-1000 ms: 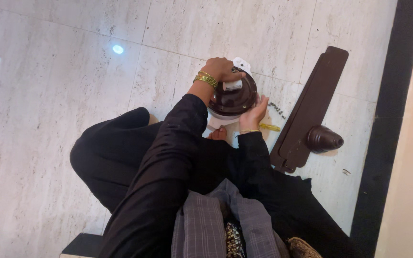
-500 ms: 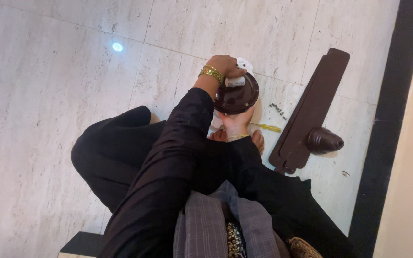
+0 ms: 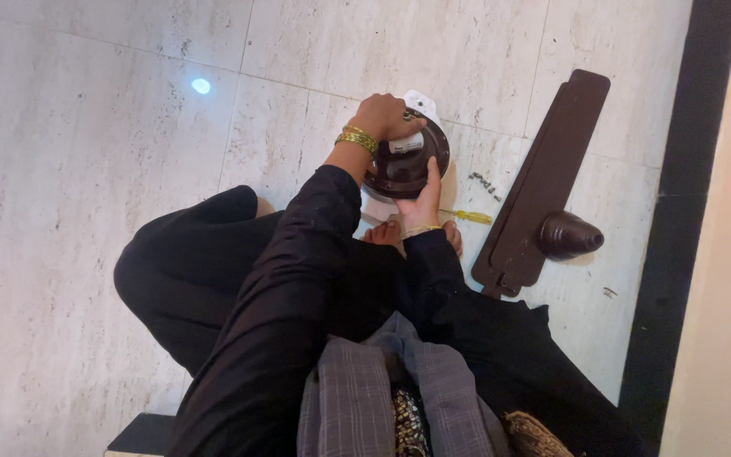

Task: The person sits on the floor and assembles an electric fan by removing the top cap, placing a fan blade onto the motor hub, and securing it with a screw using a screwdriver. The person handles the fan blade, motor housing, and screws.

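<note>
I sit on a pale marble floor with a round dark-brown fan motor housing (image 3: 399, 172) standing in front of my feet. My left hand (image 3: 387, 117), gold bangles on its wrist, is closed over the far top of the housing near a small white part. My right hand (image 3: 422, 201) presses against the housing's near rim, fingers pointing up along it. A white piece (image 3: 424, 104) shows behind the housing.
Long dark-brown fan blades (image 3: 543, 178) lie to the right with a brown cone-shaped cover (image 3: 570, 234) beside them. A yellow-handled screwdriver (image 3: 470, 216) and several small screws (image 3: 484, 182) lie between blades and housing. A dark strip (image 3: 678, 220) edges the floor at right.
My right hand has moved from the housing's right side to its near rim. My left hand has stayed on top. The view shifted slightly.
</note>
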